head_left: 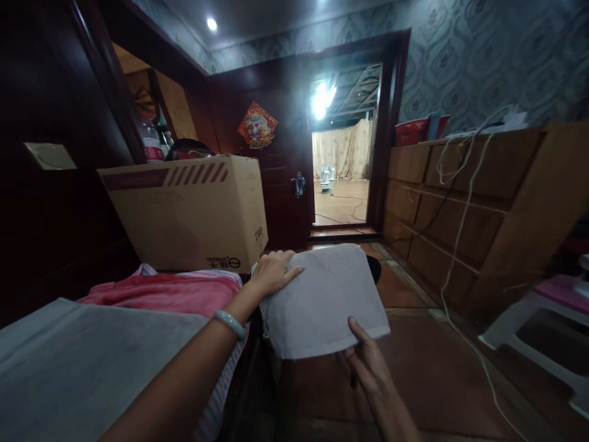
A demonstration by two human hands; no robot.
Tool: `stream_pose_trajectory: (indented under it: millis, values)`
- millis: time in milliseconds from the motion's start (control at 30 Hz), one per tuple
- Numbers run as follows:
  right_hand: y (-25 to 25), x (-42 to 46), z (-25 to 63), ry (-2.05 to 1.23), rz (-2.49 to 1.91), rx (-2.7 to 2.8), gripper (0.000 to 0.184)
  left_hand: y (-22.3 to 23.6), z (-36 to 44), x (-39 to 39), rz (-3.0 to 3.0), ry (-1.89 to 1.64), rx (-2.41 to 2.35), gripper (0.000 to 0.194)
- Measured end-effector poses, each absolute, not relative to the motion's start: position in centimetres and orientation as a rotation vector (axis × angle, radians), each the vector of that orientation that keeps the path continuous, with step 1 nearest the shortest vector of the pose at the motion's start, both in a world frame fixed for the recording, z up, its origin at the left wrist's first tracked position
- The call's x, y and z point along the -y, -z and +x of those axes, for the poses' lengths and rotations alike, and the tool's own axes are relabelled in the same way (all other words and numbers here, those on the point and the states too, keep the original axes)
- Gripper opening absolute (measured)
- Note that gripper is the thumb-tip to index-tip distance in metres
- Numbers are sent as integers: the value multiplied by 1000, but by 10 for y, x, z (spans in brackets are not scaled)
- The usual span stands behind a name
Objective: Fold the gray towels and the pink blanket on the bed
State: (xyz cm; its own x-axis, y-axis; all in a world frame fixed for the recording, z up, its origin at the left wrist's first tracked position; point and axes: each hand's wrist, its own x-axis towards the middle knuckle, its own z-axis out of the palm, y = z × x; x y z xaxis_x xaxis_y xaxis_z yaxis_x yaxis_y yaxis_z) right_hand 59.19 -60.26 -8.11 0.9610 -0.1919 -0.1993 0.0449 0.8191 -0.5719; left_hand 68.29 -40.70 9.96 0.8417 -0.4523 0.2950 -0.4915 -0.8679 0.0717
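A pale grey-white piece of cloth (329,301), flat and roughly rectangular with rounded far corners, is held up in front of me. My left hand (275,273) grips its far left edge, thumb lying across the top face. At the near right edge, my right hand (365,356) pinches the cloth, thumb above and fingers underneath. A pale bracelet (230,323) circles my left wrist. Left of the cloth lie a pink towel-like fabric (165,294) and a grey sheet-like piece (92,362). What supports the cloth from below is hidden.
A large cardboard box (184,215) stands behind the pink fabric. Along the right wall is a wooden drawer cabinet (464,209) with a white cable (460,245) trailing to the tiled floor. A plastic stool (547,325) stands at right. Beyond the open doorway is a fan (326,178).
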Motion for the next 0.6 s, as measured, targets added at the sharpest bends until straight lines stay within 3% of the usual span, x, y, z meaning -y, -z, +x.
stream_pose_trajectory:
  millis: [400,600]
  values:
    - [76,608,603,166,-505,-281,67,-120,688,428,2951,-230,681,54]
    - [108,606,619,119,-519,-214,52,-116,692,425,2923,-273,767,50]
